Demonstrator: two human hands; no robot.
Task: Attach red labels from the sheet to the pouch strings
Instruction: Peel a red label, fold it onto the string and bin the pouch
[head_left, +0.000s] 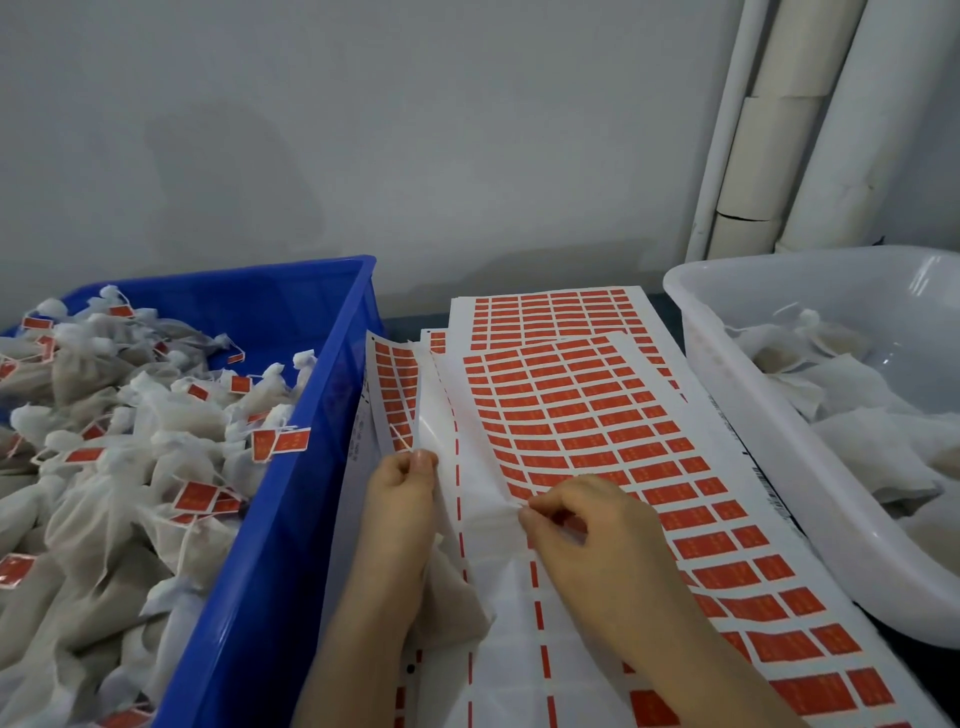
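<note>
One pouch (457, 597) half-hidden under left hand (400, 488).

Rows of red labels (597, 415) grid a white sheet (743, 415), between a blue crate (291, 467) and a white tub (779, 441).

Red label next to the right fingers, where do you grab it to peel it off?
Probably its left edge, coming from the left. The red label lies flat on the sheet, so only an edge lifts, and the backing to its left is already bare. The right hand pinches the sheet close by.
</note>
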